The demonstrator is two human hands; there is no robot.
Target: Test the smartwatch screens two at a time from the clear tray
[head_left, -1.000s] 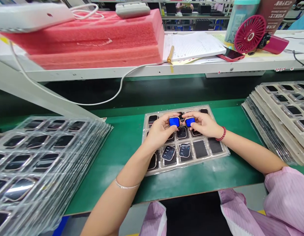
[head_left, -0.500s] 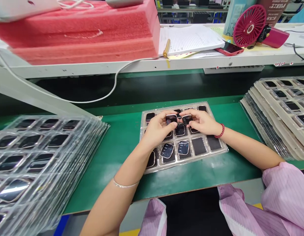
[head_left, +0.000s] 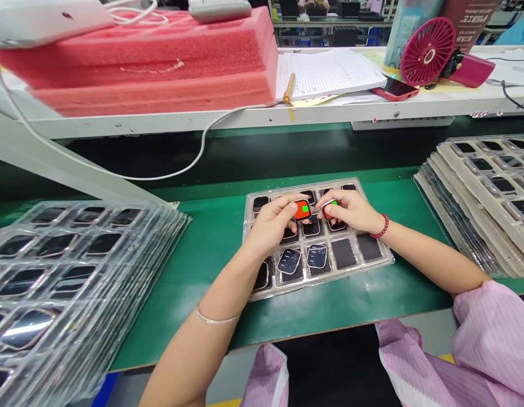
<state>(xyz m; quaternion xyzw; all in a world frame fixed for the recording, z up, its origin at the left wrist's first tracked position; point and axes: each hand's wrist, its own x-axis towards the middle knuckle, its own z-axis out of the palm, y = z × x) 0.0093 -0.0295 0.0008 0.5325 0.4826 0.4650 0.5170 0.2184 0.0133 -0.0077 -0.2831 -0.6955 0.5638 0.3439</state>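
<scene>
Above a clear plastic tray (head_left: 262,291), my left hand (head_left: 272,223) is closed around a smartwatch (head_left: 302,210) without a strap; its screen glows red with a green square. My right hand (head_left: 350,210) grips a second smartwatch (head_left: 330,210), its red and green screen partly under my thumb. Dark-screened watches fill several of the tray's pockets. Two lit watches, one on the left (head_left: 289,261) and one beside it (head_left: 316,256), lie tilted in the front row and show a list of text. To their right are pockets with only black pads.
Stacked trays of watches stand at left (head_left: 96,243) and right (head_left: 482,169). A shelf across the back carries pink foam (head_left: 160,73), papers (head_left: 329,73), a phone (head_left: 395,87) and a magenta fan (head_left: 429,51). A white cable (head_left: 202,141) hangs beneath the shelf edge.
Both held watches have gone from dark screens to red with green. My thumbs have shifted on them, and the whole view has moved slightly.
</scene>
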